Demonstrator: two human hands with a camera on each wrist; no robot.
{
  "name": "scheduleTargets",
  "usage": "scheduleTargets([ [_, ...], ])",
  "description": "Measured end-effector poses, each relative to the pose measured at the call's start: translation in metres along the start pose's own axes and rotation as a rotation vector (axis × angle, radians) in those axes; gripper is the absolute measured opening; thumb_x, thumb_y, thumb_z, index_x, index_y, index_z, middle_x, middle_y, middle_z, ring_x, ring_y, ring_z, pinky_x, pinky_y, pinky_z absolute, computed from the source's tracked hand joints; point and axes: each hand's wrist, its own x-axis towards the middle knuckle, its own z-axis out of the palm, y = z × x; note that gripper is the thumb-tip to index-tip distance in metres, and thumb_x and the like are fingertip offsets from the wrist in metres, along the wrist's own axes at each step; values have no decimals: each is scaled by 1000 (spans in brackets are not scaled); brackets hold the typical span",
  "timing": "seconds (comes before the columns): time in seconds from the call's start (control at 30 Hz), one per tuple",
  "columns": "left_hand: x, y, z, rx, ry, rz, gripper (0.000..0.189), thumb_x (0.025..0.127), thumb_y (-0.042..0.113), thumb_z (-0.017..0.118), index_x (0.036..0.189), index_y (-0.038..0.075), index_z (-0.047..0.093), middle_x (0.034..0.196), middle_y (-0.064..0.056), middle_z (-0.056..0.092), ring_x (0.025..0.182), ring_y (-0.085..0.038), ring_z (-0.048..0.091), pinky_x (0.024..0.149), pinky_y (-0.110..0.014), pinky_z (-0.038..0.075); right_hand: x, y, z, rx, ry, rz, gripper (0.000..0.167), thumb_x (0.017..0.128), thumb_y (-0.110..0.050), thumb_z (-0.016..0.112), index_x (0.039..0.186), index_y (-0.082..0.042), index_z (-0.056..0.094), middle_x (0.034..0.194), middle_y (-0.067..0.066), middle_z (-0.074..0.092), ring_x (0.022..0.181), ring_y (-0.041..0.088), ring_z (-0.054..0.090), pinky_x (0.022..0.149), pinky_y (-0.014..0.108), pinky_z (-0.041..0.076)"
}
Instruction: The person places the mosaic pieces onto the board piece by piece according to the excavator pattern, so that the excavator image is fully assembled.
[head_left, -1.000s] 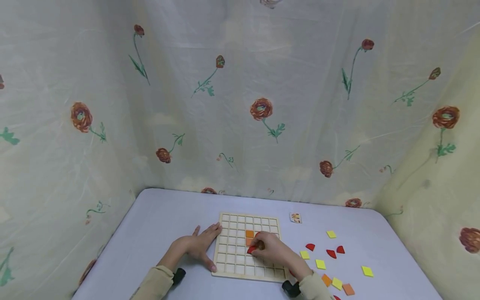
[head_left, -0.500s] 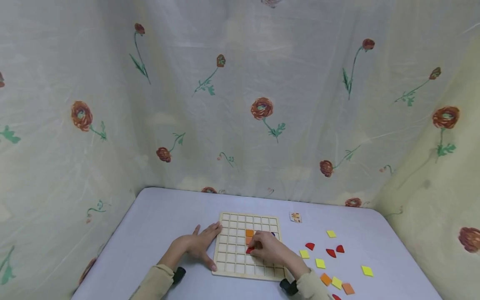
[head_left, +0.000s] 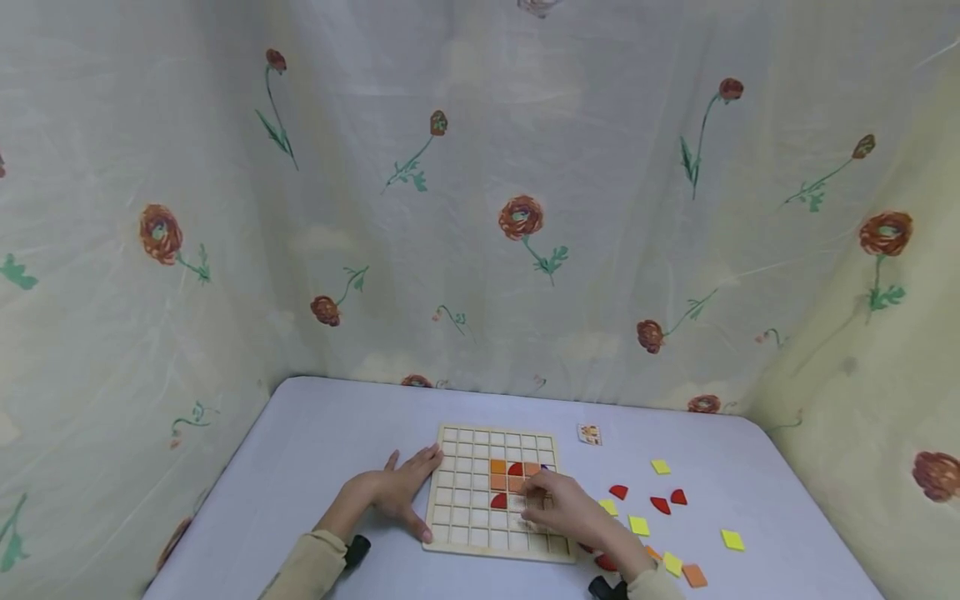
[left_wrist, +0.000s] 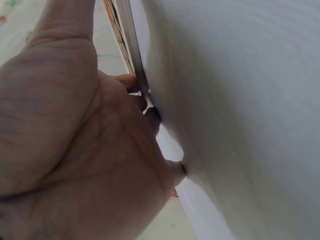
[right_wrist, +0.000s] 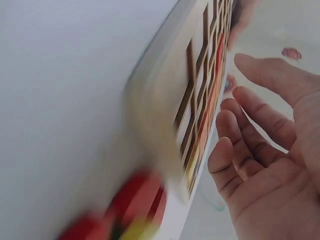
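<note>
Plainly, two hands at a gridded board: left hand spread against its edge, right hand loose above its cells.
From the head view, the board lies on a pale table before a flowered curtain; orange squares and red quarter-circles sit in its cells, the right hand screening others, while yellow squares, loose red pieces and a small picture card lie to the right. From the left wrist, that hand's fingers reach along the board's edge, tips touching it. From the right wrist, fingers bend loosely, with a gap between thumb and forefinger; the blurred red shapes at lower left are probably loose pieces near the board's corner.
</note>
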Motion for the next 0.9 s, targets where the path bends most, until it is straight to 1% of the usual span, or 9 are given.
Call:
scheduleTargets([
  [0.07, 1, 0, 1, -4, 2, -1, 127, 61, 64, 80, 155, 9, 13, 164, -9, 5, 152, -26, 4, 118, -62, 2, -14, 6, -6, 36, 2, 46, 25, 86, -27, 73, 105, -13, 66, 92, -4, 61, 81, 12, 54, 66, 22, 47],
  [0.17, 4, -1, 2, 0, 1, 5, 128, 62, 66, 79, 155, 9, 12, 164, -9, 3, 151, -26, 2, 118, -62, 1, -34, 18, -15, 92, 14, 154, 28, 84, -28, 75, 104, -12, 63, 89, -2, 59, 80, 14, 52, 61, 21, 46],
  [0.3, 5, -4, 6, -11, 16, 23, 130, 60, 68, 77, 155, 9, 12, 164, -10, 2, 151, -28, 2, 116, -64, 1, -60, 37, -26, 108, 62, 308, 32, 80, -30, 78, 103, -14, 62, 89, 0, 58, 82, 15, 51, 61, 23, 47],
  [0.37, 6, -6, 7, -23, 29, 24, 131, 58, 69, 78, 155, 9, 13, 164, -10, 4, 151, -28, 3, 117, -64, 0, -72, 45, -31, 90, 101, 363, 34, 78, -29, 80, 103, -14, 62, 90, -1, 58, 83, 16, 50, 65, 25, 48],
  [0.53, 8, -9, 9, -34, 33, 10, 132, 57, 69, 78, 155, 9, 13, 164, -9, 4, 151, -27, 2, 117, -63, -2, -103, 63, -44, 19, 175, 431, 35, 77, -23, 81, 104, -12, 62, 92, -3, 59, 84, 15, 49, 67, 23, 45],
  [0.63, 7, -7, 8, -31, 26, 3, 130, 59, 67, 79, 155, 8, 14, 164, -9, 5, 151, -27, 3, 117, -63, -1, -122, 73, -51, 3, 175, 493, 41, 77, -25, 81, 108, -10, 60, 94, -3, 59, 84, 15, 48, 66, 23, 44],
  [0.7, 6, -4, 6, -25, 19, -7, 129, 60, 65, 80, 155, 8, 14, 164, -9, 6, 151, -27, 4, 118, -62, 0, -134, 82, -54, 9, 160, 524, 48, 77, -28, 81, 112, -7, 57, 97, -1, 59, 85, 16, 49, 69, 25, 46],
  [0.8, 4, -1, 5, -17, 20, -12, 128, 60, 63, 81, 154, 8, 15, 164, -9, 6, 151, -26, 5, 118, -62, 1, -147, 110, -55, 2, 135, 577, 57, 74, -33, 82, 116, -6, 55, 102, -1, 58, 87, 16, 49, 74, 27, 46],
  [0.9, 3, 0, 5, -16, 19, -19, 127, 61, 62, 81, 155, 8, 15, 164, -9, 6, 152, -26, 4, 118, -62, 1, -157, 125, -56, 27, 91, 612, 54, 76, -25, 81, 119, -6, 55, 106, 1, 57, 90, 17, 50, 79, 31, 49],
])
